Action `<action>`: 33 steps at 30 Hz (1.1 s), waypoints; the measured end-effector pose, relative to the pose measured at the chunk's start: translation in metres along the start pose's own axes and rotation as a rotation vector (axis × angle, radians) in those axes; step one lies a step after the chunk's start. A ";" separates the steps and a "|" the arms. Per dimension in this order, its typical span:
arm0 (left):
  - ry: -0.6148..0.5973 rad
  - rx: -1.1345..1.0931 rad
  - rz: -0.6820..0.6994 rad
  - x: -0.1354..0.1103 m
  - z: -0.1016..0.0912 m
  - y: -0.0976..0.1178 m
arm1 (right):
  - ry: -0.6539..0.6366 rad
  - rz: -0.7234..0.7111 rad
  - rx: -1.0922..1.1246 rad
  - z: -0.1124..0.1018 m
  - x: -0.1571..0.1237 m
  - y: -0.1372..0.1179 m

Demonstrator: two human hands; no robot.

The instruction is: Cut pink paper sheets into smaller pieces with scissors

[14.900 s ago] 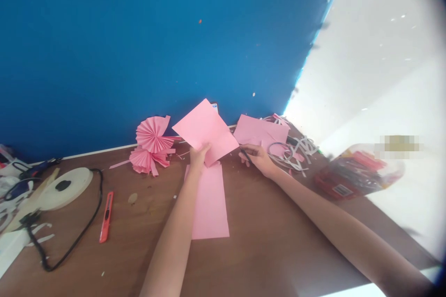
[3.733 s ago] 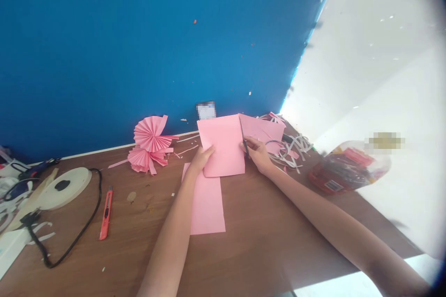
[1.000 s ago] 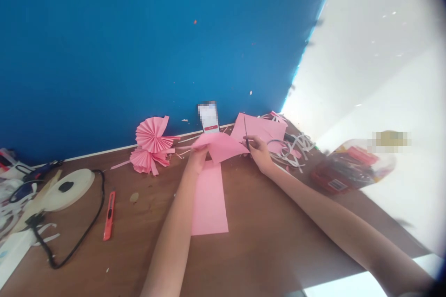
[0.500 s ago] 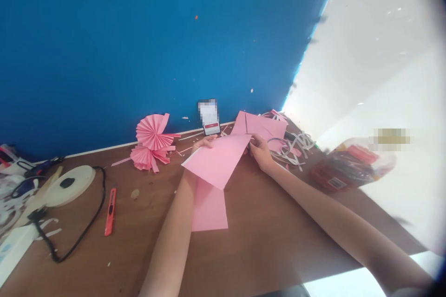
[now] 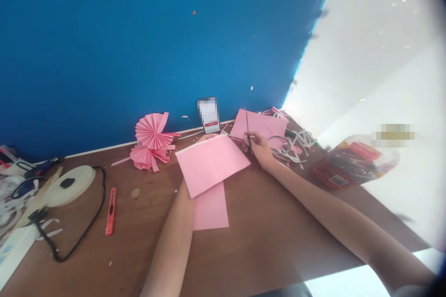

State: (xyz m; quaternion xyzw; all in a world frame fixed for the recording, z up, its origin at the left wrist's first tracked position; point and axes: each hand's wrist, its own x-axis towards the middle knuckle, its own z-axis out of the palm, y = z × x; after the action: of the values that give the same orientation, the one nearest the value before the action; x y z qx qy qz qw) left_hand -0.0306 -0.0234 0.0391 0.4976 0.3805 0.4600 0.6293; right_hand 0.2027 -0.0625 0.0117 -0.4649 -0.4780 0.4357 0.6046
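— What does the left hand (image 5: 208, 137) have?
— It's grasping the pink sheet (image 5: 212, 162) by its far edge. The hand is mostly hidden beneath, which keeps the paper lifted off the table (image 5: 278, 241).
— And the right hand (image 5: 259, 149)?
— It's clenched around the scissors (image 5: 247, 127), blades pointing up, just beside the sheet's right corner. Another pink piece (image 5: 211, 209) lies flat below the grip.

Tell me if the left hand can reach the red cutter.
Probably yes: nothing lies between the left hand and the cutter but bare table. That hand holds the pink sheet, though.
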 end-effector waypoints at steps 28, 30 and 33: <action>-0.200 -0.538 0.312 0.026 -0.028 -0.051 | 0.185 -0.172 -0.352 -0.001 -0.004 0.000; -0.054 -0.669 0.355 0.030 -0.021 -0.059 | 0.247 -0.236 -0.403 -0.002 -0.002 0.002; 0.111 -0.808 0.372 0.033 -0.014 -0.063 | 0.244 -0.254 -0.410 -0.002 0.001 0.007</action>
State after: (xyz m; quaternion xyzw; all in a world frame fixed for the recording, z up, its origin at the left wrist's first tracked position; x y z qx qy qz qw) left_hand -0.0213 0.0068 -0.0265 0.2463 0.1074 0.7031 0.6584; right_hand 0.2046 -0.0606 0.0049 -0.5630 -0.5344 0.1913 0.6007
